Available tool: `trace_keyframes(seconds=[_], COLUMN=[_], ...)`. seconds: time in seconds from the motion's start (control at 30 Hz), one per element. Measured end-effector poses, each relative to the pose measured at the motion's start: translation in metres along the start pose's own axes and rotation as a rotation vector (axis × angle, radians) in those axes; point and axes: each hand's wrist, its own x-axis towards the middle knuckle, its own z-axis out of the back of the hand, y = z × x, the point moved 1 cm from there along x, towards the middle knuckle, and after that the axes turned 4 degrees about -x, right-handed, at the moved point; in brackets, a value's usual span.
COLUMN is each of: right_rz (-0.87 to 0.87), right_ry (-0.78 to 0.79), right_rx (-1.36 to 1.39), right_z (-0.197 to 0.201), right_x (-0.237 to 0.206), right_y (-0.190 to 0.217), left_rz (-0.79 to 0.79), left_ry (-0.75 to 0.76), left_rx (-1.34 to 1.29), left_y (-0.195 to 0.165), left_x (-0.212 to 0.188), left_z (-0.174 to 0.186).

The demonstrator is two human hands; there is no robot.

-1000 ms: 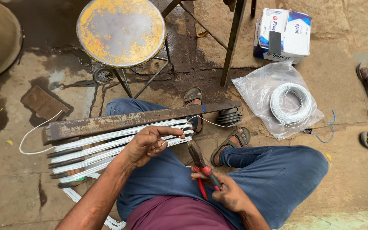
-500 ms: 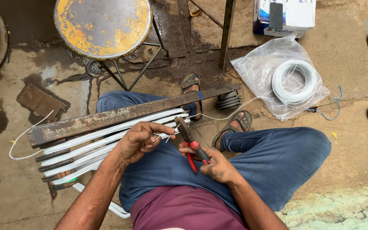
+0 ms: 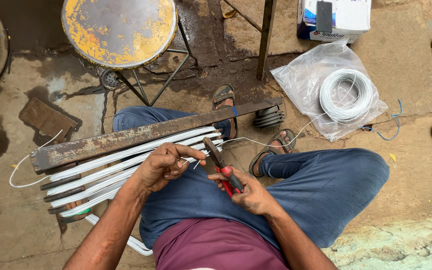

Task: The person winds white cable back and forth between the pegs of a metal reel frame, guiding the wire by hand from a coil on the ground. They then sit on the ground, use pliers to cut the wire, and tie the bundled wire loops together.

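Seated person's left hand [image 3: 163, 167] pinches white wire windings [image 3: 126, 162] across the lap under a rusty iron bar [image 3: 141, 134]; right hand [image 3: 248, 192], at four o'clock, grips red-handled pliers [image 3: 222, 165], best kept steady, nipping only the wire.

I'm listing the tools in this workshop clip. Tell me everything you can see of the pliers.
The pliers have red handles and a dark, worn metal head. The right hand holds them by the handles over the lap, head pointing up and away toward the bundle of white-wrapped rods. Their tip sits beside the left hand, at the thin white wire that runs to the coil in the plastic bag. Whether the tip actually pinches the wire is not clear.
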Motion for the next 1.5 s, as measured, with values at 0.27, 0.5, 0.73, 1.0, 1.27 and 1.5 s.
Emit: trace_keyframes(seconds=[0.27,0.5,0.73,1.0,1.27,1.5], right_rz=[-0.014,-0.058,-0.029,-0.018,0.066,0.003], right_ry=[-0.034,-0.017,0.056,-0.022,0.155,0.088], right_rx=[-0.081,0.021,-0.026,-0.220,0.035,0.002], right_z=[-0.002,0.001,0.010,0.010,0.019,0.020], right_x=[-0.003,0.002,0.008,0.014,0.004,-0.031], right_y=[-0.002,-0.016,-0.032,-0.055,-0.045,-0.013], left_rz=[0.060,0.027,0.098,0.103,0.090,-0.029], left_ry=[-0.084,-0.035,0.068,0.119,0.039,-0.052], left_rx=[0.142,0.097,0.084,0.045,0.068,0.099], left_y=[-0.003,-0.005,-0.010,-0.002,-0.006,-0.008], left_x=[0.003,0.011,0.011,0.014,0.012,0.008], left_z=[-0.005,-0.022,-0.024,-0.017,-0.022,-0.017])
